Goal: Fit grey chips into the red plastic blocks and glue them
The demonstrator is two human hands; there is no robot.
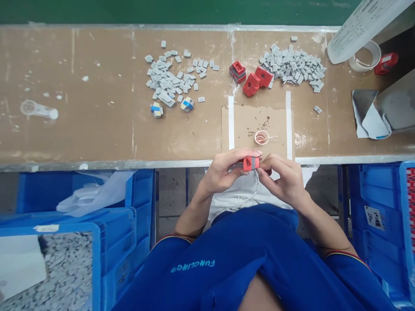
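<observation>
Both hands meet just in front of the table edge, holding a small red block with a grey insert (250, 163). My left hand (227, 170) wraps its fingers round the block's left side. My right hand (281, 177) pinches it from the right. Beyond the hands, a small white cup with a stick in it (262, 138) stands on a cardboard pad (246, 125). Three more red blocks (250, 77) lie farther back, between two heaps of small grey pieces, the left heap (170, 77) and the right heap (293, 65).
Two grey pieces wrapped in blue and yellow (171, 106) lie by the left heap. A tape roll (366, 56) and a red part (385, 63) are at the far right. Blue crates (113, 242) stand under the table; one (65, 276) holds several grey pieces.
</observation>
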